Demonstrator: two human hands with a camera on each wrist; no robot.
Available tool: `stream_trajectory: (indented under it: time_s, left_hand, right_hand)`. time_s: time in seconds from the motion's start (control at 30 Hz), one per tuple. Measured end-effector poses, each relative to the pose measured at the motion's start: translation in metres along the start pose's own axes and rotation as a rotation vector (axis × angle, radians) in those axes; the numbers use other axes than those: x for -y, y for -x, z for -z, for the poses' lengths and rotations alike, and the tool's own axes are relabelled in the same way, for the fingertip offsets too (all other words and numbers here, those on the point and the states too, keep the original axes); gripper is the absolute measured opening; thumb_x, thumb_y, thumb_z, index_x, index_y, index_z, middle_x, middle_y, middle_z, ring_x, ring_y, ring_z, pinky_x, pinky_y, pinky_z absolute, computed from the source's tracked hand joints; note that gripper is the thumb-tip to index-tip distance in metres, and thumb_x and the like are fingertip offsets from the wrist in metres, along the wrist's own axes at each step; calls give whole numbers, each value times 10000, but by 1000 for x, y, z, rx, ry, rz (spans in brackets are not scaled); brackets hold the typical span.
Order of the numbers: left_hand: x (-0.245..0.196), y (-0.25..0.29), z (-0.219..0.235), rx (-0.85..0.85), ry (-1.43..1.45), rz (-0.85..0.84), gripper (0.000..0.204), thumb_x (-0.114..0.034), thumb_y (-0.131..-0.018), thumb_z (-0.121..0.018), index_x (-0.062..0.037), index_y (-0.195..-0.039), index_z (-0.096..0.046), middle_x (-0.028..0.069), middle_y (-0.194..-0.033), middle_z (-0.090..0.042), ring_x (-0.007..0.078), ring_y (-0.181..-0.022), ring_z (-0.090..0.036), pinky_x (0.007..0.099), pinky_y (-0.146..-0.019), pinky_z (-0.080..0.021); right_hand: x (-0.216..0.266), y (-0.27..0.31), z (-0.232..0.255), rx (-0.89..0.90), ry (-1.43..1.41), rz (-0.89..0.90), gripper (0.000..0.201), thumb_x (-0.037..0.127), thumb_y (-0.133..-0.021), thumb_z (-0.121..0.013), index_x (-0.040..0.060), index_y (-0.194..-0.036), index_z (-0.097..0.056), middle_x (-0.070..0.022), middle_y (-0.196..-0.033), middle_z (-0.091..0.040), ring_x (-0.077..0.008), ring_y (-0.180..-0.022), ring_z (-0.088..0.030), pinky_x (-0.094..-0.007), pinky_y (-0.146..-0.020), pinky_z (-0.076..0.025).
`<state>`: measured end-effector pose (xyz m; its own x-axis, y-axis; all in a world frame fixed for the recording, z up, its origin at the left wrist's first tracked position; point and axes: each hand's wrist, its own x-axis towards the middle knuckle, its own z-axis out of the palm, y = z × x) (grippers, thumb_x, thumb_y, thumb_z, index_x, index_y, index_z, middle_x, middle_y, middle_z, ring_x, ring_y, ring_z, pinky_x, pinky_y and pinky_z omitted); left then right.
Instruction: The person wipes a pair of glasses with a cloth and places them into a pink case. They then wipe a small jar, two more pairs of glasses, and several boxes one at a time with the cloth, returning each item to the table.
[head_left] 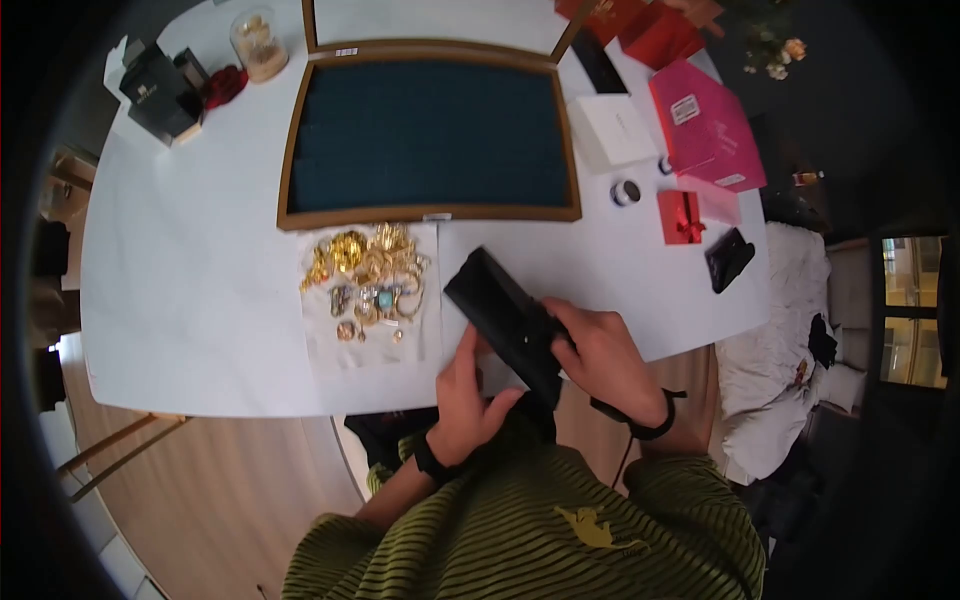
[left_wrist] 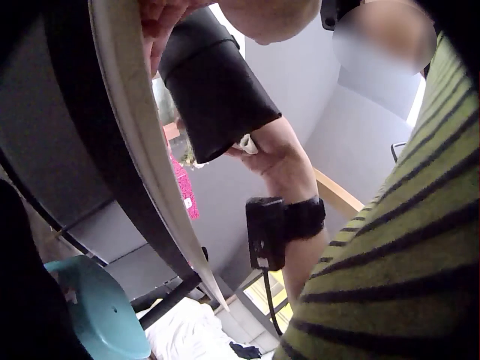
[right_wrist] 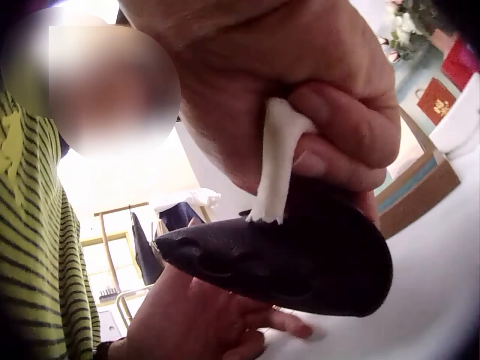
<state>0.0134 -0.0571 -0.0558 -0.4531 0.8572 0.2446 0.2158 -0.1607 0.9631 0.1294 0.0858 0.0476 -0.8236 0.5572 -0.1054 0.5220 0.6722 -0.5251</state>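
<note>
A long black case (head_left: 500, 315) is held at a slant above the table's front edge. Beneath its lower left side lies my left hand (head_left: 465, 405), thumb apart and fingers partly hidden behind the case. My right hand (head_left: 605, 355) is at the case's right side, fingers curled. In the right wrist view those curled fingers (right_wrist: 337, 127) grip a small white cloth (right_wrist: 276, 161) against the black case (right_wrist: 300, 255). The left wrist view shows the case (left_wrist: 217, 90) from below. Gold jewellery (head_left: 370, 270) lies on a white cloth (head_left: 330, 350) to the left.
A wooden-framed tray with dark lining (head_left: 430, 130) stands behind the hands. At the right are a pink bag (head_left: 705, 130), a white box (head_left: 612, 132), a red box (head_left: 680, 218) and a small black pouch (head_left: 729, 260). Black boxes (head_left: 160, 95) and a glass dome (head_left: 260, 50) stand back left.
</note>
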Motion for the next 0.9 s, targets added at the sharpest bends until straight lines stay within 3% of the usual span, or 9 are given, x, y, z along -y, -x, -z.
stream_trajectory:
  time_s: [0.07, 0.13, 0.23, 0.27, 0.37, 0.4, 0.53, 0.77, 0.9]
  left_hand:
    - [2, -3, -5, -23, -8, 26, 855, -206, -740, -739, 86, -1379, -252, 221, -1001, -628, 361, -843, -647, 392, -728, -516]
    - [0, -3, -7, -56, -31, 50, 852, -194, -739, -731, 78, -1383, -245, 225, -978, -631, 366, -852, -653, 401, -725, -521]
    - [-3, -8, -5, -37, -73, 179, 831, -169, -732, -709, 64, -1385, -250, 217, -902, -638, 360, -760, -657, 397, -665, -530]
    - [-2, -6, -6, -50, -81, 160, 823, -158, -728, -701, 59, -1383, -255, 210, -865, -639, 358, -720, -654, 397, -634, -529]
    - [-3, -3, -8, -69, -101, 194, 804, -146, -722, -695, 56, -1373, -269, 189, -785, -639, 350, -643, -645, 399, -581, -522]
    - [-4, -4, -8, -62, -97, 195, 804, -146, -722, -695, 55, -1374, -269, 186, -779, -639, 345, -639, -646, 396, -575, -521]
    - [1, -6, -9, -80, -105, 156, 816, -141, -721, -696, 53, -1381, -259, 176, -796, -644, 332, -636, -648, 383, -572, -521]
    - [3, -5, -10, -109, -116, 141, 835, -120, -715, -692, 55, -1397, -242, 176, -852, -647, 318, -680, -656, 370, -605, -525]
    - [4, -6, -10, -106, -125, 111, 840, -115, -712, -690, 59, -1399, -240, 177, -859, -645, 313, -683, -653, 368, -603, -523]
  right_hand:
    - [2, 11, -21, 14, -42, -39, 423, -5, -735, -612, -4, -1147, -517, -218, -830, -632, -404, -753, -620, -458, -665, -505]
    - [7, 15, -36, -119, -118, -135, 449, 21, -737, -636, 1, -1172, -524, -202, -856, -647, -375, -732, -635, -436, -640, -511]
    - [8, 21, -48, -182, -217, -169, 467, 47, -739, -665, 16, -1186, -537, -171, -888, -665, -330, -665, -636, -392, -588, -504]
    - [7, 24, -45, -146, -166, -179, 486, 78, -734, -703, 29, -1192, -546, -139, -905, -677, -268, -588, -618, -337, -538, -483]
    - [17, 22, -23, -16, -158, -289, 504, 116, -726, -740, 37, -1186, -552, -110, -919, -686, -214, -536, -584, -306, -518, -460]
    - [15, 22, -23, -67, -192, -361, 565, 176, -707, -785, 40, -1199, -543, -107, -928, -690, -183, -581, -601, -289, -541, -470]
    - [29, 9, -23, -140, -218, -342, 703, 291, -670, -828, 28, -1230, -495, -150, -964, -680, -218, -746, -668, -286, -618, -510]
    - [38, -5, -47, -130, -116, -178, 734, 340, -694, -805, -27, -1225, -456, -183, -885, -660, -281, -746, -685, -349, -616, -546]
    - [34, -8, -51, -139, 2, -131, 661, 342, -765, -736, -67, -1203, -457, -177, -848, -653, -297, -658, -672, -355, -555, -536]
